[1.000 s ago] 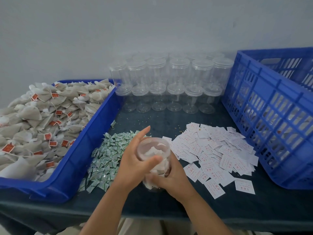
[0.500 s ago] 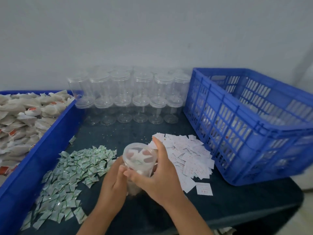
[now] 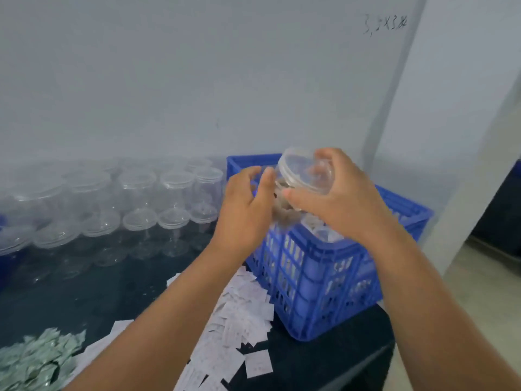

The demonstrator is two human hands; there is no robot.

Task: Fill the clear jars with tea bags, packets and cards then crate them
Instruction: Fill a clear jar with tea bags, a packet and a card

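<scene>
The only real writing in sight is a dark handwritten scrawl (image 3: 385, 24) high on the pale wall. It reads something like "3,5x3", but it's too smeared to be sure. Reddish print can be made out on the small white paper cards (image 3: 239, 323) scattered on the dark bench (image 3: 84, 294), and that's too blurred to be read as well.

The clear round plastic jar with a clear lid (image 3: 306, 172) is held tilted in the air over the blue slatted plastic crate (image 3: 318, 280), with pale tea bags (image 3: 283, 213) seen through its wall. It's grasped by the right hand (image 3: 341, 201), fingers and thumb curled round the lid end. The grip of the left hand (image 3: 242, 215) looks released, fingers loosely curved just beside the jar; whether they touch it can't be told.

Empty clear lidded jars (image 3: 138, 182) are stacked in rows along the wall. Small green foil packets (image 3: 36, 359) are heaped at the near left.
</scene>
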